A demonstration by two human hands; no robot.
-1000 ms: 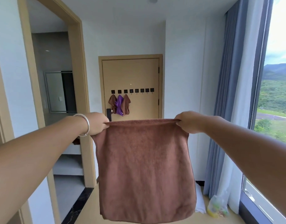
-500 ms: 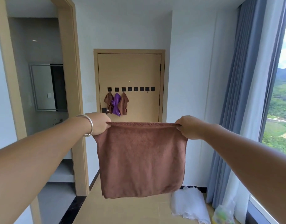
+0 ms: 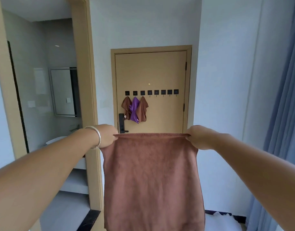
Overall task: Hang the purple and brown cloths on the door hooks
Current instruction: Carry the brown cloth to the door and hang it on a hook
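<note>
I hold a brown cloth spread flat in front of me by its top corners. My left hand, with a silver bangle on the wrist, pinches the left corner. My right hand pinches the right corner. Straight ahead is a tan door with a row of black hooks. On the three leftmost hooks hang a brown cloth, a purple cloth and another brown cloth. The other hooks are bare.
A black door handle and lock sits under the hung cloths. An open doorway with a tan frame on the left leads to a bathroom with a mirror. Blue curtains hang on the right. A white bundle lies on the floor.
The view has moved nearer to the door and turned left; the window has left the frame. Both hands keep the same grip on the spread brown cloth.
</note>
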